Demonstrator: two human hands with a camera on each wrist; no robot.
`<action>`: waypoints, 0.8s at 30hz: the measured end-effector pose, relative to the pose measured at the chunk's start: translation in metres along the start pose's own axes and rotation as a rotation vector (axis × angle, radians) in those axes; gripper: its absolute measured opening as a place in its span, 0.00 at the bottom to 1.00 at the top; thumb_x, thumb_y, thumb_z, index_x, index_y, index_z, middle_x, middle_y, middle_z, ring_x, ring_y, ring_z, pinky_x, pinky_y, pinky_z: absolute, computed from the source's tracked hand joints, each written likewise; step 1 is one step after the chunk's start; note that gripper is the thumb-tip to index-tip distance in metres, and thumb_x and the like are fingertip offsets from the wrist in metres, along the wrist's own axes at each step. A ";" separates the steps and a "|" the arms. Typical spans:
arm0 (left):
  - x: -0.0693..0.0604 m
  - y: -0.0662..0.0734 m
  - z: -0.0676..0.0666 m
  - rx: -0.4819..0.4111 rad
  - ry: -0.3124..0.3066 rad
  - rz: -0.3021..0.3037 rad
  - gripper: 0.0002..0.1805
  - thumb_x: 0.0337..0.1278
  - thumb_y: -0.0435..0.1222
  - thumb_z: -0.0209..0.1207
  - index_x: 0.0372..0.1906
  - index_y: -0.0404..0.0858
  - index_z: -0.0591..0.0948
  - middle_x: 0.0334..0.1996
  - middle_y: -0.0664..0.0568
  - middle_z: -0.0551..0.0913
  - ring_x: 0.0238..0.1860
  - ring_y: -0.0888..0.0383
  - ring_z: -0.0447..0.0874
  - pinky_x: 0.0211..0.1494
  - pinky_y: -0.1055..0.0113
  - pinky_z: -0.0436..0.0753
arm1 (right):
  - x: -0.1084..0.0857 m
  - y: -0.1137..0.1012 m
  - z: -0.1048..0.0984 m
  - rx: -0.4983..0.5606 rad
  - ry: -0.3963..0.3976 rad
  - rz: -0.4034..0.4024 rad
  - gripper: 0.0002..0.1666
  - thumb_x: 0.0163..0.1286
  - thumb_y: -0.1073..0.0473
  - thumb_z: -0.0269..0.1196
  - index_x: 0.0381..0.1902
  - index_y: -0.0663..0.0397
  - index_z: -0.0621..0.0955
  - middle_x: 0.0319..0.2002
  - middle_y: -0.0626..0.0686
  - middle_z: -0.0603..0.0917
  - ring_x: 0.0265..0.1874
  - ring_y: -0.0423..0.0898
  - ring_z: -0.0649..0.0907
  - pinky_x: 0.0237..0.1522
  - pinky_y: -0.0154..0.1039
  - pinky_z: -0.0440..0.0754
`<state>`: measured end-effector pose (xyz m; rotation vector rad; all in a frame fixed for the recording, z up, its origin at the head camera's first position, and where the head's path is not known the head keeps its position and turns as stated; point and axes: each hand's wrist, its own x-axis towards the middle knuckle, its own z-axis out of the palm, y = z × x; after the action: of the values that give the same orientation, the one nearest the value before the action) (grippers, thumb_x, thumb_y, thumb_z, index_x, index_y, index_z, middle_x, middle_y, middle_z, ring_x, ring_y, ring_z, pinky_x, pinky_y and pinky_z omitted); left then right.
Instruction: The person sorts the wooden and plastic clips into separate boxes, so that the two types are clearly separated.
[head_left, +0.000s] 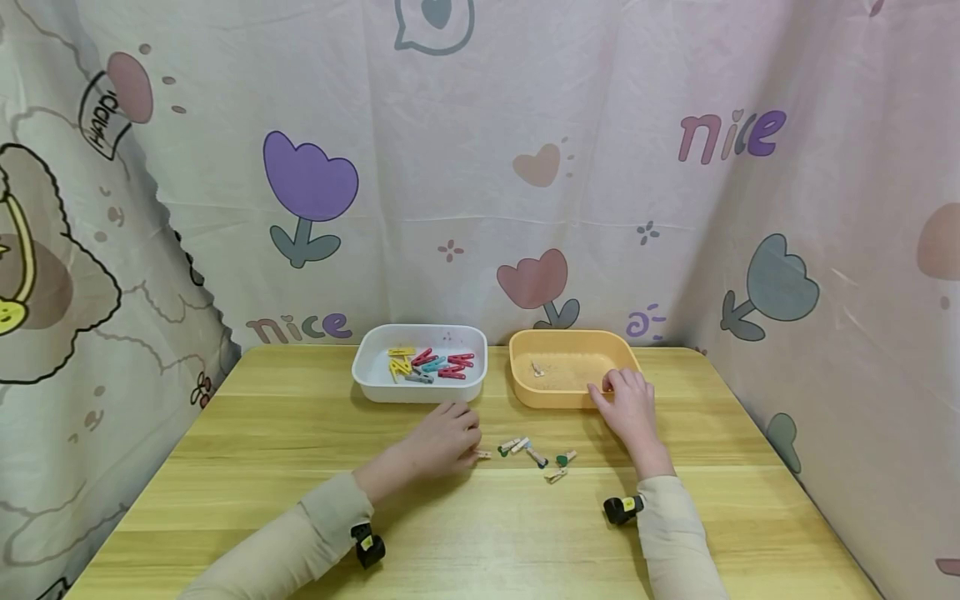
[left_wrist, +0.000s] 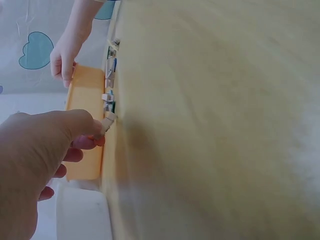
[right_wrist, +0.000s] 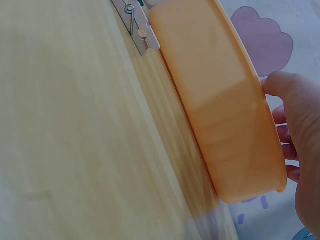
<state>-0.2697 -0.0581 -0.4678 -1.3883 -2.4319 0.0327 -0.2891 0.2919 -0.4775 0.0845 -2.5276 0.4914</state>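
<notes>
My left hand (head_left: 444, 437) is over the table in front of the white tray, and in the left wrist view its thumb and fingers pinch a small wooden clothespin (left_wrist: 108, 121). My right hand (head_left: 632, 408) is at the front right of the orange tray (head_left: 551, 400), its thumb at the rim and fingers over the edge; the right wrist view shows the thumb (right_wrist: 280, 84) against that rim. Several small wooden clothespins (head_left: 536, 457) lie on the table between the hands. One small clip (head_left: 537, 369) lies inside the orange tray.
The white tray (head_left: 420, 392) stands left of the orange one and holds yellow, red, blue and grey clips (head_left: 452, 372). A printed curtain (head_left: 450, 167) hangs behind and beside the wooden table (head_left: 480, 533).
</notes>
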 end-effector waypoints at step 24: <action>0.038 -0.008 -0.028 0.098 0.089 0.025 0.10 0.59 0.50 0.63 0.32 0.48 0.83 0.37 0.57 0.80 0.44 0.56 0.71 0.48 0.63 0.73 | -0.001 -0.003 -0.004 0.016 -0.023 0.009 0.18 0.64 0.47 0.65 0.28 0.53 0.72 0.29 0.53 0.72 0.36 0.53 0.69 0.43 0.50 0.62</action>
<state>-0.2852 -0.0340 -0.4289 -1.3478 -2.3093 0.0928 -0.2857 0.2909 -0.4741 0.0856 -2.5479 0.5175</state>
